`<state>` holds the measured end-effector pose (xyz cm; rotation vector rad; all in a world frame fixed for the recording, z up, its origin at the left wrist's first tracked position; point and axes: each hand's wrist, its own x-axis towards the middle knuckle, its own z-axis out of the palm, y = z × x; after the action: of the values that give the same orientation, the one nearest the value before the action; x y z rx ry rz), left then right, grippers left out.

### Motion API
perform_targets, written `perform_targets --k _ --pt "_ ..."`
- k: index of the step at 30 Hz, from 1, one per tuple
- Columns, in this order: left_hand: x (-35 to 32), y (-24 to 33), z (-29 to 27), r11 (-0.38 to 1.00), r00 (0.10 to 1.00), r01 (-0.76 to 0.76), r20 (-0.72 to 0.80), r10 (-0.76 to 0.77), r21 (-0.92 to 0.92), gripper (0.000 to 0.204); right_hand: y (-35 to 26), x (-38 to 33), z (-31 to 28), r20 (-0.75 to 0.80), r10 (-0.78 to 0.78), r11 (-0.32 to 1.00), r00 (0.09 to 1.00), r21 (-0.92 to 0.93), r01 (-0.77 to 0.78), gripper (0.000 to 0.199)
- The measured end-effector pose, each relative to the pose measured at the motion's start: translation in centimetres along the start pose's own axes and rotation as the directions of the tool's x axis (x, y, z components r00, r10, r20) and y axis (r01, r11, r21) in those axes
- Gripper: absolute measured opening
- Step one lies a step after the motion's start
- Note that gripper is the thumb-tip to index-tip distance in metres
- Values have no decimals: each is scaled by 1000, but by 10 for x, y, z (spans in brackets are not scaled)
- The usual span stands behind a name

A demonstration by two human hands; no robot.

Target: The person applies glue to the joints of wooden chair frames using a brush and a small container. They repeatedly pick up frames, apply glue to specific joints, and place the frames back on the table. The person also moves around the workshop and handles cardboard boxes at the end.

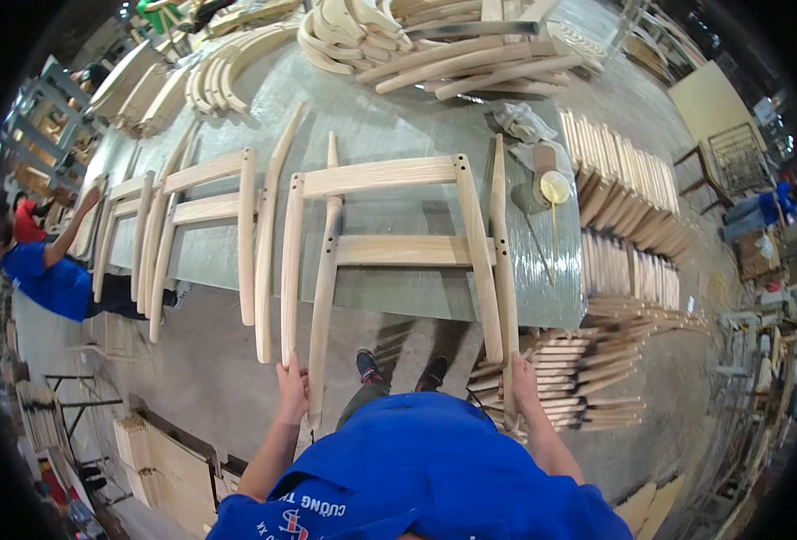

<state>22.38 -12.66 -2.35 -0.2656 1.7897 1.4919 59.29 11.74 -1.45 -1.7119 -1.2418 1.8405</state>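
Observation:
In front of me, two pale wooden chair leg frames lie overlapping across the table edge, their leg ends toward me. One frame (pixel 380 176) has its crossrail farther away, with dark holes at the corners; the other frame (pixel 403 251) has its rail nearer me. My left hand (pixel 293 389) is closed around the near end of a left leg. Closed too, my right hand (pixel 521 387) grips the near part of the outer right leg. The palm sides of both hands are partly hidden.
More assembled leg frames (pixel 207 173) overhang the table (pixel 398 292) on the left, where a person in blue (pixel 52 279) reaches in. Curved wooden parts (pixel 349 36) are piled at the far side. A glue-coloured cup (pixel 555 187) stands right, beside stacked wooden pieces (pixel 628 162) beyond the edge.

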Motion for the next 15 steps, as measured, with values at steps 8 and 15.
perform_targets --k 8,15 --pt "62 72 56 823 913 -378 23 407 424 36 -101 56 30 56 -796 278 603 -850 446 44" --pt "86 90 52 792 912 -405 134 388 456 30 -135 90 77 29 -663 274 748 -920 279 49"
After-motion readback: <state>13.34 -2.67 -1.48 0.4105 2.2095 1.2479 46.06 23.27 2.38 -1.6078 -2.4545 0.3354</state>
